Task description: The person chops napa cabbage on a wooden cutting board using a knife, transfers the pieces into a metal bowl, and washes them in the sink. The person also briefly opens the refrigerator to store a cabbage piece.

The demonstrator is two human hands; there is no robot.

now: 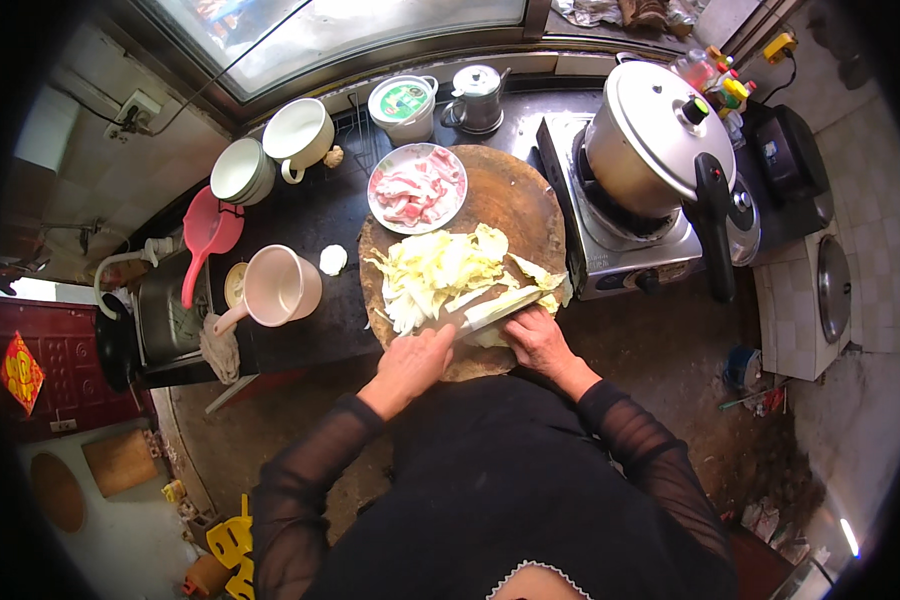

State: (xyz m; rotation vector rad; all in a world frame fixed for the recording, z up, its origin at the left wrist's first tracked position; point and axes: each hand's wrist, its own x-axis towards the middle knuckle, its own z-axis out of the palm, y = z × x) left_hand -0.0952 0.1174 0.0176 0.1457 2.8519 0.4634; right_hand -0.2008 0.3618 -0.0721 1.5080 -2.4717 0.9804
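Note:
My left hand (pixel 414 364) grips a kitchen knife (pixel 499 312), its blade angled up and to the right over a round wooden chopping block (pixel 510 187). With bent fingers, my right hand (pixel 543 342) presses on pale napa cabbage leaves (pixel 504 303) beside the blade. A heap of cut cabbage (pixel 435 271) lies on the block to the left of the knife. Behind it, a plate (pixel 376 212) of sliced raw meat (pixel 418 187) rests on the block's far left part. The knife's handle is hidden in my left hand.
A pressure cooker (pixel 645 142) stands on the gas stove (pixel 607 259) at right, its long handle jutting toward me. Left of the block are a garlic bulb (pixel 333 259), a pale dipper (pixel 283 285), a pink ladle (pixel 208 225) and stacked bowls (pixel 241 172). The sink (pixel 171 315) lies farther left.

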